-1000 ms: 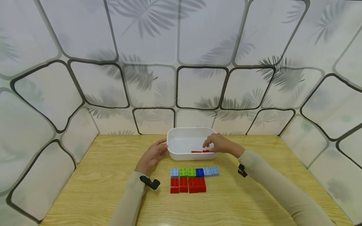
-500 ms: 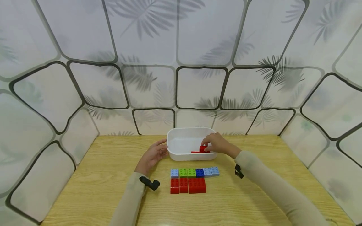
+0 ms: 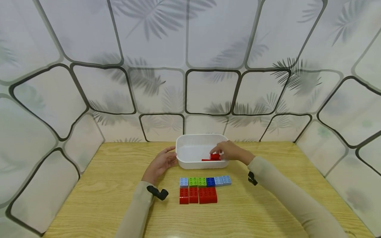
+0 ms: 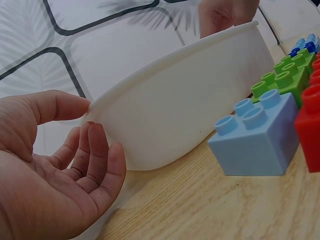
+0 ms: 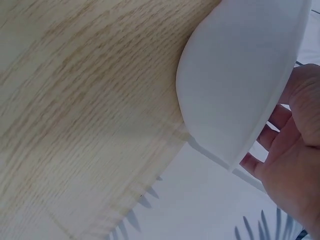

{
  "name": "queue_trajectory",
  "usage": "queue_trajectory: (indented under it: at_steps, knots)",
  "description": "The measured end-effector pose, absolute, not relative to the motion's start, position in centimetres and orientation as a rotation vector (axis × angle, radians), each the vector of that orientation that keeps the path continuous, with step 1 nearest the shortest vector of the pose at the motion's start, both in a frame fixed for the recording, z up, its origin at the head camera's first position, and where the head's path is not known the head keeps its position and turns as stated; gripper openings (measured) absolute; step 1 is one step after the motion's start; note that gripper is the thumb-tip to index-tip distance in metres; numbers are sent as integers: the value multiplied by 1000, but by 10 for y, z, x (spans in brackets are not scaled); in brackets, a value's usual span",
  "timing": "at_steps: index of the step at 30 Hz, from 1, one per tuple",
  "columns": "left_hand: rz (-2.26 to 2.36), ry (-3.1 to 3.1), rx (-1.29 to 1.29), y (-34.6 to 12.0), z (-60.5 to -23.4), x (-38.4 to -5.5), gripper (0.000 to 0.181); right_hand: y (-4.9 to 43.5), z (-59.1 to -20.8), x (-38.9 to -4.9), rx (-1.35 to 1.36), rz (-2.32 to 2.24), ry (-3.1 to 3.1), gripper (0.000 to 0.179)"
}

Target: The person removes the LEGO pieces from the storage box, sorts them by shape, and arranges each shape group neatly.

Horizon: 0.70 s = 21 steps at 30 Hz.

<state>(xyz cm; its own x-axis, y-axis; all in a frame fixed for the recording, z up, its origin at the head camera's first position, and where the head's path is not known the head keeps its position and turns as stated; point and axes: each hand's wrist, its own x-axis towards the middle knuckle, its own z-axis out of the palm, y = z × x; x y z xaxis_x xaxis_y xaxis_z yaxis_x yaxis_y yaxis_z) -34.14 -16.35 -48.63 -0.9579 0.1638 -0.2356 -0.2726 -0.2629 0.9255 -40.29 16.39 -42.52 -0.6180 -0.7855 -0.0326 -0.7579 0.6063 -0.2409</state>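
My left hand [image 3: 161, 165] is at the left end of a white plastic bin [image 3: 185, 165]. In the left wrist view its thumb touches the bin's rim, and its other fingers are loosely bent beside the outer wall. Reaching over the bin's right end, my right hand [image 3: 232, 151] pinches a red toy brick [image 3: 215, 157] inside, near the front wall. A thin strip of red [image 3: 205, 160] shows just left of that brick. In the right wrist view the bin's wall hides the fingertips and the brick.
In front of the bin stands a row of light blue [image 3: 184, 181], green [image 3: 193, 181] and dark blue bricks [image 3: 210, 181]. Several red bricks [image 3: 207, 195] line up against its near side. A patterned curtain [image 3: 160, 129] closes off the back of the wooden table [image 3: 119, 185].
My right hand has lifted the red brick into clearer view inside the bin, then shifted slightly right with it. My left hand and the rows of bricks have stayed put.
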Motion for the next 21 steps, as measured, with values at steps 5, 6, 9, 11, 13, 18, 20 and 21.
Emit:
queue_trajectory:
  at_steps: [5, 6, 9, 11, 13, 18, 20, 21]
  knots:
    - [2302, 1704, -137, -164, -486, -341, 53, 163, -430, -402, -1274, -367, 2705, 28]
    - [2302, 1705, -138, -164, -486, -341, 53, 162, -431, -402, -1282, -376, 2724, 26]
    - [2298, 1710, -148, -164, -485, -340, 53, 160, -437, -404, -1300, -388, 2797, 20]
    - [2296, 1711, -152, -164, -485, -341, 53, 159, -439, -404, -1302, -382, 2838, 18]
    - [2298, 1711, -152, -164, -486, -341, 53, 158, -439, -405, -1288, -381, 2852, 18]
    - [2299, 1710, -148, -164, -486, -341, 54, 156, -434, -407, -1141, -494, 2748, 32]
    - [2294, 1714, -148, -164, -486, -341, 55, 156, -432, -408, -1094, -552, 2677, 40]
    - [2293, 1715, -147, -164, -486, -341, 55, 157, -432, -410, -1090, -573, 2643, 43]
